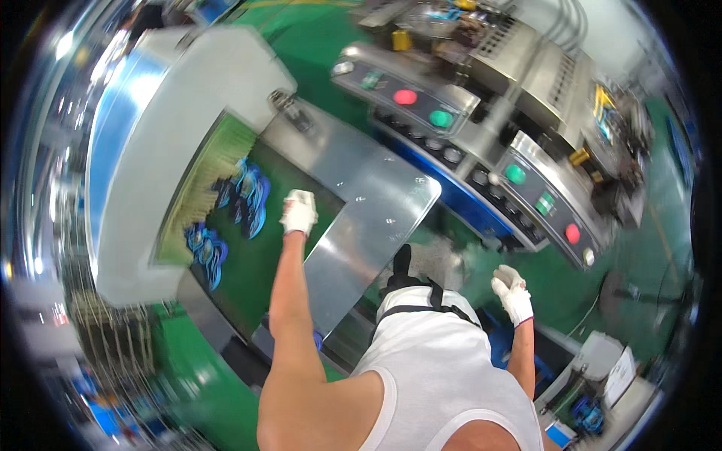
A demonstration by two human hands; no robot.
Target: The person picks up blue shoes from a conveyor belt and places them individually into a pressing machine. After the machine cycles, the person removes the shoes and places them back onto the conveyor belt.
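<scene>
My left hand (299, 212), in a white glove, hovers over the green conveyor belt (282, 184) at the left. Motion blur smears its fingers, and no object shows in it. To its left on the belt lie several blue and black pieces that look like shoe uppers; one cluster (252, 197) is nearest the hand, another (206, 252) lies nearer me. My right hand (514, 295), also white-gloved, hangs at my right side below a control panel (543, 201). Its fingers are loosely bent and apart from the thumb, with nothing seen between them.
A metal ledge (368, 233) borders the belt, and bristle-like strips (209, 177) hang at the pale housing's (165, 150) opening. Ahead stands a machine with a second control panel (410, 98) carrying red and green buttons. At the lower right, a blue and black piece (587, 413) lies near a pale surface.
</scene>
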